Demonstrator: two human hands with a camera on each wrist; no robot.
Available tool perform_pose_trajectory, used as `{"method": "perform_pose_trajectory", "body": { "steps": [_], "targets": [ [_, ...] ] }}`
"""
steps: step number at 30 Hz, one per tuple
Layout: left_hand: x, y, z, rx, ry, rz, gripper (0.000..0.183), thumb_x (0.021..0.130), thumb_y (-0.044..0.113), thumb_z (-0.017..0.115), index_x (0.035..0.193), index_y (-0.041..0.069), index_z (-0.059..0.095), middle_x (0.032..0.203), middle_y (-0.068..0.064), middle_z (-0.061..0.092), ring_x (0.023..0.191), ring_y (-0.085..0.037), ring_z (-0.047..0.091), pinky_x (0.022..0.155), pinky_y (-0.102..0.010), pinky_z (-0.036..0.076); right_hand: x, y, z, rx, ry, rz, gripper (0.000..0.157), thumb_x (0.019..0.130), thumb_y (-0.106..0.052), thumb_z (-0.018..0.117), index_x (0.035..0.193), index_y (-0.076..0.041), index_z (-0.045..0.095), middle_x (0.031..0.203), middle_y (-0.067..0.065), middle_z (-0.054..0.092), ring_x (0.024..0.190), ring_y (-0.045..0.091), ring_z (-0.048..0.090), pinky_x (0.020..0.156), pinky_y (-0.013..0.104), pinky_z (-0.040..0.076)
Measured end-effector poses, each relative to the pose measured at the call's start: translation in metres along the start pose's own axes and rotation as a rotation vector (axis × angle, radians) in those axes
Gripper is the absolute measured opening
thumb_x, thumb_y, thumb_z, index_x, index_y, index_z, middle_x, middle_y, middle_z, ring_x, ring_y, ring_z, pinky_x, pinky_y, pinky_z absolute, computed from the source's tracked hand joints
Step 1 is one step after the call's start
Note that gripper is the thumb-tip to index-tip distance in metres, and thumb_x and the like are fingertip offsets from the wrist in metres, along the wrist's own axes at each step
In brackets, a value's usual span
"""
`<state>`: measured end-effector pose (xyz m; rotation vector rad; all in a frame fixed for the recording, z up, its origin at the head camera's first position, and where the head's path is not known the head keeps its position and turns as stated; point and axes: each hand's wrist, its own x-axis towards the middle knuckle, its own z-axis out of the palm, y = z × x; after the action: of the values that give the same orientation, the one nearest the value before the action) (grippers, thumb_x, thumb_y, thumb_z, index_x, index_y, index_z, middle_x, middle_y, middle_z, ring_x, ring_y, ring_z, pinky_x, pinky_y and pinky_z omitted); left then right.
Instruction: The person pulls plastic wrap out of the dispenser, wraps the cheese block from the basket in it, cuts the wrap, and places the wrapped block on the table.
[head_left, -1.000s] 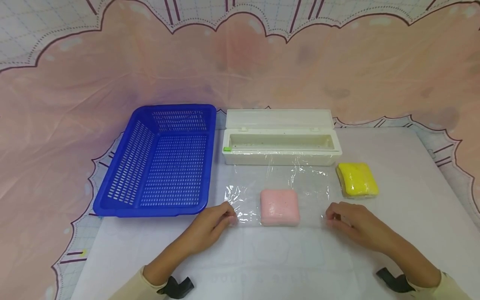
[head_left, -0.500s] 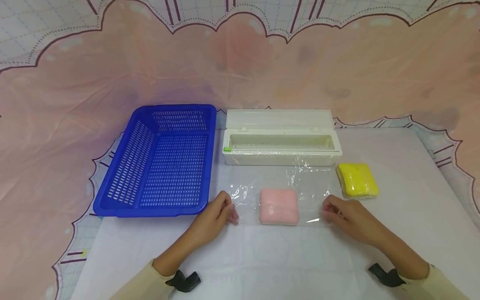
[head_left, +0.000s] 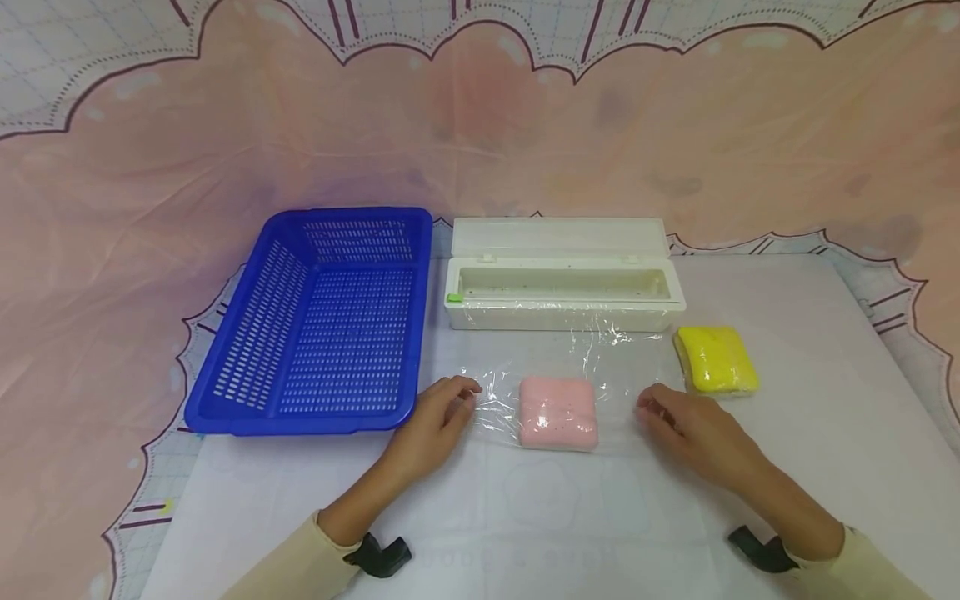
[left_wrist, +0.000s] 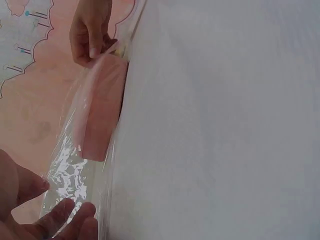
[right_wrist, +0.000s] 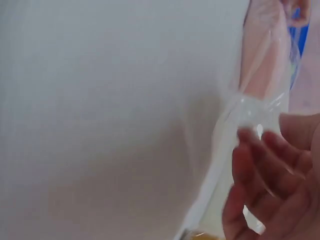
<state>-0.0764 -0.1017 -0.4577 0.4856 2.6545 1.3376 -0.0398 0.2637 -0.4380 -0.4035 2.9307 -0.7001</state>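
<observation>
A pink rounded square block [head_left: 558,413] lies at the middle of the table, with clear cling film [head_left: 497,402] around it and glints across its top. To its left, my left hand [head_left: 437,421] reaches the film's edge; in the left wrist view its thumb and fingers [left_wrist: 60,212] are spread apart over the film. My right hand [head_left: 697,429] is at the film's right side, fingers loosely bent. A gap shows between its thumb and fingertips in the right wrist view, where the film [right_wrist: 257,110] runs beside them.
A white film dispenser box [head_left: 564,317] stands behind the block, lid raised, with film hanging over its front. At left is a blue plastic basket [head_left: 303,423]. A yellow film-wrapped block [head_left: 717,360] lies beyond my right hand. A white cloth [head_left: 555,508] covers the table.
Both hands have moved slightly forward and inward. My left fingers have straightened and parted from their earlier pinch. Film near the pink block's left side now lies more creased.
</observation>
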Motion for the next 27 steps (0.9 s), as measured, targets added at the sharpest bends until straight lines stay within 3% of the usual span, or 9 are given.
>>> {"method": "perform_pose_trajectory", "body": {
  "steps": [3,5,8,11,14,17,20,27],
  "targets": [
    [-0.006,0.009,0.004,0.039,0.029,0.024,0.032,0.104,0.008,0.051,0.133,0.012,0.064,0.127,-0.007,0.062,0.116,-0.023,0.060,0.101,-0.044,0.050,-0.003,-0.009,0.004,-0.118,0.092,-0.098,0.032,0.095,-0.025,0.072,0.125,-0.014,0.065,0.116,0.002,0.071,0.106,0.022,0.066,0.090,0.045,0.058],
    [-0.011,0.017,0.008,0.120,0.050,0.052,0.038,0.103,0.011,0.050,0.139,0.012,0.061,0.139,-0.009,0.056,0.131,-0.027,0.054,0.108,-0.050,0.045,-0.006,-0.015,0.008,-0.204,0.139,-0.217,0.038,0.099,-0.031,0.066,0.134,-0.015,0.063,0.133,0.003,0.066,0.125,0.027,0.059,0.098,0.052,0.054],
    [-0.017,0.031,0.014,0.376,0.067,0.151,0.047,0.099,0.017,0.053,0.146,0.015,0.055,0.151,-0.008,0.049,0.142,-0.031,0.045,0.109,-0.057,0.042,-0.008,-0.024,0.014,-0.302,0.179,-0.428,0.045,0.107,-0.041,0.049,0.144,-0.019,0.058,0.148,-0.001,0.058,0.139,0.027,0.050,0.099,0.053,0.050],
    [-0.020,0.039,0.021,0.699,0.034,0.323,0.052,0.098,0.026,0.056,0.150,0.021,0.052,0.161,-0.002,0.043,0.153,-0.029,0.032,0.114,-0.067,0.033,-0.008,-0.029,0.022,-0.390,0.158,-0.554,0.055,0.110,-0.052,0.029,0.152,-0.023,0.050,0.158,-0.005,0.048,0.147,0.026,0.042,0.099,0.053,0.046],
    [-0.019,0.043,0.029,0.904,-0.064,0.478,0.052,0.102,0.035,0.053,0.153,0.026,0.047,0.165,0.003,0.036,0.158,-0.024,0.022,0.115,-0.077,0.020,-0.006,-0.030,0.028,-0.433,0.102,-0.568,0.057,0.107,-0.054,0.037,0.156,-0.025,0.043,0.164,-0.008,0.038,0.152,0.025,0.036,0.105,0.060,0.041],
    [-0.016,0.043,0.037,0.969,-0.163,0.508,0.054,0.106,0.043,0.048,0.157,0.027,0.042,0.167,0.005,0.032,0.158,-0.020,0.021,0.113,-0.081,0.016,-0.004,-0.030,0.031,-0.458,0.061,-0.537,0.063,0.104,-0.057,0.044,0.159,-0.025,0.038,0.167,-0.008,0.032,0.154,0.026,0.031,0.108,0.063,0.038],
    [-0.014,0.043,0.042,0.974,-0.219,0.464,0.058,0.106,0.049,0.047,0.158,0.026,0.039,0.168,0.004,0.030,0.157,-0.022,0.025,0.111,-0.081,0.020,-0.003,-0.029,0.032,-0.470,0.041,-0.506,0.069,0.102,-0.059,0.048,0.159,-0.023,0.036,0.169,-0.007,0.029,0.155,0.026,0.029,0.109,0.063,0.037],
    [-0.012,0.043,0.045,0.907,-0.242,0.407,0.060,0.105,0.050,0.049,0.158,0.025,0.038,0.170,-0.001,0.025,0.157,-0.027,0.024,0.112,-0.079,0.024,-0.002,-0.029,0.030,-0.434,0.011,-0.467,0.074,0.097,-0.059,0.057,0.159,-0.022,0.037,0.168,-0.006,0.031,0.155,0.029,0.029,0.110,0.065,0.037]
  ]
}}
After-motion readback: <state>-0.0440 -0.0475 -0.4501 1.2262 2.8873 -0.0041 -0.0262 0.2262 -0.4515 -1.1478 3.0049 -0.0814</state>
